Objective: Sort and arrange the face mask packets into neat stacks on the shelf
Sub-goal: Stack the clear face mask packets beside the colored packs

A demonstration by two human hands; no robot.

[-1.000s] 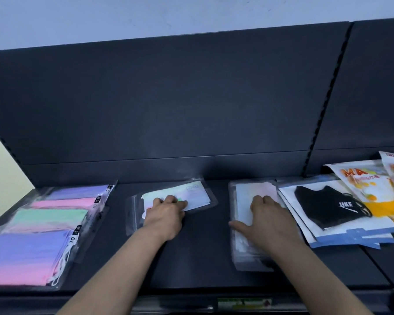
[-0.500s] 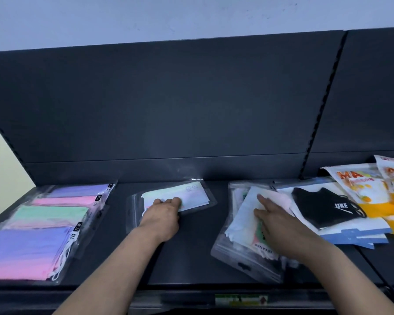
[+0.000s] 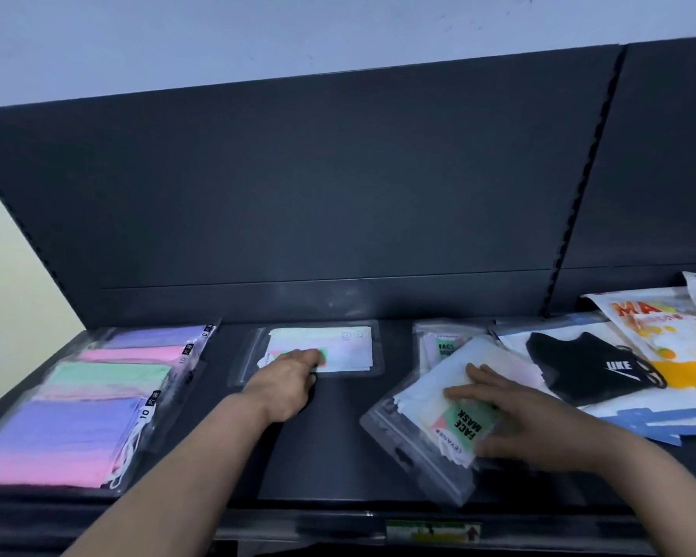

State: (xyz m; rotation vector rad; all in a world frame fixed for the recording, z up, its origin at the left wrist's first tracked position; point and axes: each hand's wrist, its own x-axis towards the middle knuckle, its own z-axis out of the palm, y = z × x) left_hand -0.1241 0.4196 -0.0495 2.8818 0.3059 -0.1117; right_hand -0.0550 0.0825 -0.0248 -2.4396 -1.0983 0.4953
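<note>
My left hand [image 3: 288,377] rests on the front edge of a clear packet of white masks [image 3: 338,347] lying flat in the middle of the dark shelf [image 3: 330,456]. My right hand [image 3: 515,416] grips a clear packet with a green "FACE MASK" label [image 3: 438,404]; the packet is turned askew, with its near corner close to the shelf's front edge. Behind it lies another clear packet [image 3: 443,343] with the same green label.
Pastel purple, pink and green mask packs [image 3: 77,404] lie in a row at the left. A black mask packet [image 3: 591,363] on white-blue packets and orange-white packets [image 3: 659,331] lie at the right. The shelf's dark back panel [image 3: 298,195] rises behind.
My right hand has pulled the top clear packet toward the front and turned it askew, baring its green label and the packet beneath. My left hand stayed on the middle packet.
</note>
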